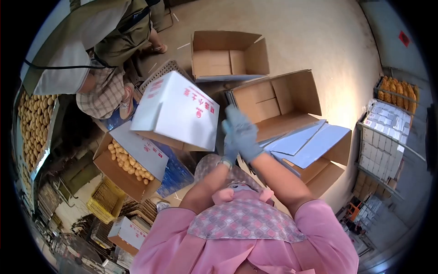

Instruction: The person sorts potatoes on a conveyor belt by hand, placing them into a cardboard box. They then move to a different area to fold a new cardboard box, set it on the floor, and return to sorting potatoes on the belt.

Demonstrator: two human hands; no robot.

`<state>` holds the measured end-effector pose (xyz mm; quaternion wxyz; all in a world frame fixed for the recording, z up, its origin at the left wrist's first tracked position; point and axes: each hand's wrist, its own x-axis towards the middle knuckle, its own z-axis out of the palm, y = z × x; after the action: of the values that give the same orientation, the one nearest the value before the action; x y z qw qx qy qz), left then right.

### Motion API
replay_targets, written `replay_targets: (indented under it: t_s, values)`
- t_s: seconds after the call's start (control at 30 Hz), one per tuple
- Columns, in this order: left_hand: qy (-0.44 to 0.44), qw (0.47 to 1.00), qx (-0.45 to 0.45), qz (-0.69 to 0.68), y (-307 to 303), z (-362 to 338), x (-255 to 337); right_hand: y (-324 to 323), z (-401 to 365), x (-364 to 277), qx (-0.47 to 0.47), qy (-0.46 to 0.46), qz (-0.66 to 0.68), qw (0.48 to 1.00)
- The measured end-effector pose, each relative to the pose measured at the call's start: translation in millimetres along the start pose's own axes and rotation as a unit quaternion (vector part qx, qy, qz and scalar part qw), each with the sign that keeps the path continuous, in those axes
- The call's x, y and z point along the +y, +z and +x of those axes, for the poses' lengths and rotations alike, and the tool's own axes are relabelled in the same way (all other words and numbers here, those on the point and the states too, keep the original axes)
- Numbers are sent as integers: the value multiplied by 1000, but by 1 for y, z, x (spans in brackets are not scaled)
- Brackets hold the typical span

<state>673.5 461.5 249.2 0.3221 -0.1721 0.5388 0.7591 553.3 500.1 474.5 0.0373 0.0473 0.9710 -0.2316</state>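
Both of my hands wear grey-blue gloves and come together in the middle of the view. My right hand [244, 134] lies over the left, its fingers stretched out along the near corner of an open brown carton [273, 98]. Mostly covered by it, my left hand [229, 153] is close to the right edge of a white carton [187, 112] with red print. That white carton sits tilted, with a brown flap showing underneath. Left of it, an open carton [102, 157] holds potatoes [127, 162].
Another open carton [230, 55] stands farther off, and one with blue-white flaps [310, 144] lies at my right. A person in a plaid garment [102, 89] works at left beside a potato-filled bin [34, 123]. A yellow crate [106, 198] and stacked white boxes [383, 139] are around.
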Motion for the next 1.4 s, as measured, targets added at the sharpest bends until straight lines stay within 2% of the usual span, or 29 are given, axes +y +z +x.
replay_targets:
  t_s: [0.03,0.07,0.13,0.17,0.27,0.33,0.37,0.47,0.5,0.6,0.63,0.67,0.73,0.8,0.87,0.9,0.93,0.97,1.0,1.03,1.07,1.1,1.13,1.17,1.23,1.3,1.33,1.37,1.4]
  values:
    - [-3,985,20,-174,3,5,-9,13,3,25,49,36,-66,996]
    - [51,998,28,-31,9,-7,31,34,1,50,100,71,-131,984]
    - [44,997,38,-54,-2,42,-41,59,2,81,-53,206,-86,973]
    - [40,999,27,-11,-1,54,-37,69,3,97,-127,269,-64,953]
    - [33,997,4,70,7,79,-1,98,-15,144,-236,114,-155,952]
    - [40,998,-3,54,25,85,23,87,-23,143,-206,90,-157,962]
    - [74,997,-9,29,34,81,25,76,-24,141,-190,80,-159,966]
    - [76,973,3,220,38,74,56,44,-17,125,-194,105,-217,951]
    - [-9,974,4,225,41,68,83,23,-16,119,-159,91,-206,961]
    - [115,952,-1,282,36,77,75,-48,-30,128,-72,94,-177,977]
    - [11,947,-46,317,28,78,93,-78,-32,127,-42,72,-203,976]
    - [-11,929,-46,367,17,78,100,-111,-35,119,-14,54,-226,972]
    - [-58,885,-50,459,1,72,107,-180,-26,85,-95,187,-143,967]
    - [-27,905,-29,424,-16,76,85,-241,-6,38,-112,288,-41,950]
    - [44,904,-33,424,-23,79,90,-269,-6,3,-124,217,-126,960]
    - [172,864,8,473,-30,76,104,-277,-5,-9,-131,181,-168,960]
    - [254,763,61,592,-39,69,137,-281,2,-18,-123,191,-133,965]
    - [262,729,158,612,-45,58,155,-281,10,-25,-114,202,-98,968]
    - [229,726,194,619,-62,60,152,-280,17,-28,-105,213,-62,970]
    - [125,716,198,657,-78,63,149,-274,18,-7,-92,38,-229,968]
    - [96,681,194,699,-99,73,132,-260,25,13,-42,-37,-274,960]
    - [34,678,122,724,-125,86,103,-245,42,31,10,-112,-315,943]
    - [-27,668,49,742,-146,97,84,-234,66,45,15,-172,-310,935]
    - [-20,674,42,737,-155,97,84,-219,86,61,40,-221,-313,923]
    - [-14,685,25,728,-163,80,83,-190,122,73,52,-191,-247,949]
    - [-5,648,11,761,-168,49,78,-159,144,65,50,-165,-192,966]
    - [3,628,2,778,-169,33,75,-141,148,72,65,-208,-206,954]
    - [38,637,-4,770,-187,26,39,-123,148,77,46,-215,-207,953]
    - [11,662,-25,749,-193,16,27,-105,144,81,27,-221,-208,953]
